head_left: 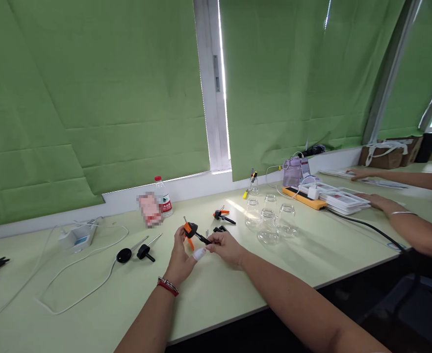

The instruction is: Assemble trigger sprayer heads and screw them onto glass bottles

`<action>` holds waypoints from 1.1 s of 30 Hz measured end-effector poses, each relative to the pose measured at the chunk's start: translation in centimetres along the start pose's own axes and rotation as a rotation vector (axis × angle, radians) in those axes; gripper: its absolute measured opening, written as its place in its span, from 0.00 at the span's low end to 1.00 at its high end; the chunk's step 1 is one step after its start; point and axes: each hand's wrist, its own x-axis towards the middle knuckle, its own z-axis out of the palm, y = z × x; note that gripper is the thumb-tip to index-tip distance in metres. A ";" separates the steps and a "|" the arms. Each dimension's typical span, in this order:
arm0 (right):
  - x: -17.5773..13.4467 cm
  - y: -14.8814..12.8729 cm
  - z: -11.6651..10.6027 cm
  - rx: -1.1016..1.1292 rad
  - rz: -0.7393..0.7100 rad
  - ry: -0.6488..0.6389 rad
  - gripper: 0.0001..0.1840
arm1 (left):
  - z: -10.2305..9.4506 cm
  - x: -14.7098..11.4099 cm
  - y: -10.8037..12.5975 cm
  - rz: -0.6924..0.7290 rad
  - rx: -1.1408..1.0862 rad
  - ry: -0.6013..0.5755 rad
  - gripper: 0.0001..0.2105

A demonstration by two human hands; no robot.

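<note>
Between my two hands, a little above the table, is a black-and-orange trigger spray head (191,229), held tilted. My left hand (179,255) has its fingers closed on the head's left side; its thumb carries a white wrapping. The fingertips of my right hand (228,246) pinch the black stem at the lower right end. A second black-and-orange spray head (222,214) lies just beyond my right hand, with small black parts (221,229) partly hidden behind it. To the left lie a round black cap with a thin rod (124,255) and a similar black piece (143,252).
Several clear glass bottles (268,230) stand right of my hands. A water bottle (166,203) is at the back. White cable and a charger (78,240) lie left. An orange power strip (304,198) and white trays (343,200) lie right, near another person's hands (379,202).
</note>
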 end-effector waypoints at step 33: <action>2.0 3.6 -6.7 -0.626 0.437 0.566 0.21 | -0.8 0.9 -0.9 -0.347 -0.030 0.140 0.20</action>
